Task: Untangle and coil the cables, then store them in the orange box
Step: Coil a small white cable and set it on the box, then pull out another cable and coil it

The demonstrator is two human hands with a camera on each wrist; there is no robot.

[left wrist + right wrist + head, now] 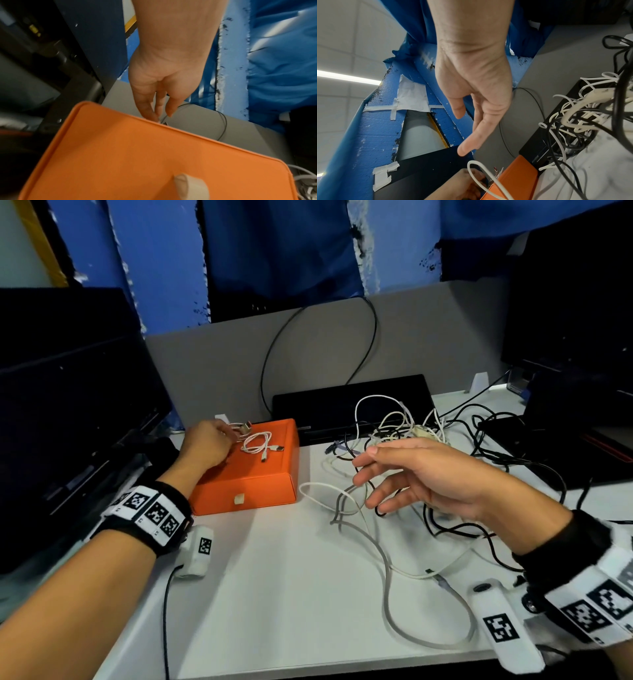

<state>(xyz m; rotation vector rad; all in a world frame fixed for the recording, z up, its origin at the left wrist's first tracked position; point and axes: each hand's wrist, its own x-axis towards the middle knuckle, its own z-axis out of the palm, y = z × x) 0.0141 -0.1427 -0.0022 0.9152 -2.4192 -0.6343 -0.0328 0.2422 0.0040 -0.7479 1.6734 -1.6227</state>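
Note:
The orange box (pixel 253 474) (pixel 137 162) (pixel 518 174) stands closed at the desk's left, with a coiled white cable (pixel 260 445) lying on its lid. At the box's far left corner my left hand (pixel 226 433) (pixel 159 116) pinches a second small white coil with a metal plug (pixel 241 428). My right hand (pixel 363 477) (pixel 461 133) hovers open, fingers spread, holding nothing, above a tangle of white and black cables (pixel 404 433) (pixel 582 115). A grey cable (pixel 387 570) trails from the tangle toward the front edge.
A dark monitor (pixel 68 405) stands left, another dark monitor (pixel 565 302) right. A flat black device (pixel 352 402) lies behind the box against the grey partition (pixel 212 371). A thin black cable (pixel 270 354) loops up the partition. Bare white desk (pixel 274 594) lies in front.

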